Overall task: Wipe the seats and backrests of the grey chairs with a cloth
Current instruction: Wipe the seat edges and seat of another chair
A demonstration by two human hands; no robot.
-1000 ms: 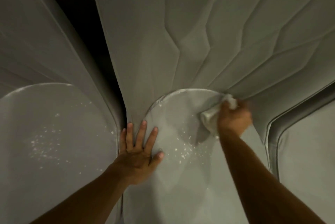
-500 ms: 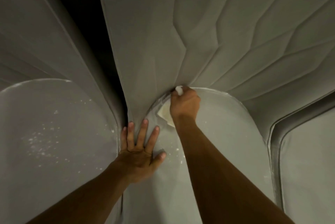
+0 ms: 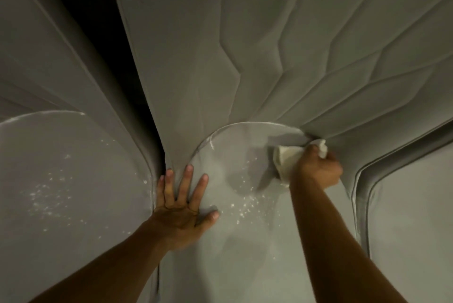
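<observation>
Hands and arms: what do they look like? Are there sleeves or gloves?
No gloves and no sleeves in view. The left hand and right hand are bare; so are the left forearm and right forearm, down to the picture's edge. No watch or bracelet shows at either wrist. The left hand's nails look short.

Dim, flat grey light, low contrast. The right hand [image 3: 316, 170] and cloth [image 3: 286, 158] throw a soft shadow leftward on the seat [image 3: 245, 253], so light comes from the right. The backrest [image 3: 269, 33] seams fan out, bent by wide-angle distortion at the edges. The gap [image 3: 98, 33] left of it is near black. Whole frame slightly soft.
</observation>
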